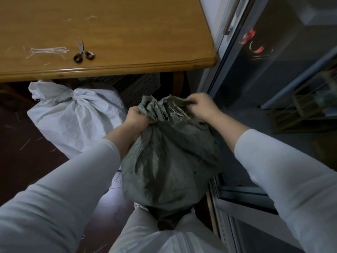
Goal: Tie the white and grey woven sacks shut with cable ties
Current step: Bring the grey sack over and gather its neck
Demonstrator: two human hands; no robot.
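we had the grey woven sack (169, 161) standing upright at the centre of our view, braced against our legs so it would not tip while we worked on its mouth. our left hand (135, 118) was clenched tight around the gathered neck at about nine o'clock of the opening, fingers fully closed on the bunched fabric, which we judge kept the throat narrow enough for a tie to go round. our right hand (201, 105) sat at about two o'clock of the opening, fingers curled and pinching the frayed rim, apparently pulling the loose edge inward to join the bunch. no tie was yet around this neck, so we judge the gathering step was under way and the fastening not yet begun. the white woven sack (73, 117) lay at ten o'clock from the grey one, partly under the wooden table (127, 24), its neck already cinched, though we could not make out what bound it. the spare cable ties (49, 50) lay in a small bundle on the table at eleven o'clock, with the scissors (83, 52) just beside them at their three o'clock, both well apart from our hands, so one hand would have to let go to fetch a tie. we could read no brand, label or writing on either sack.
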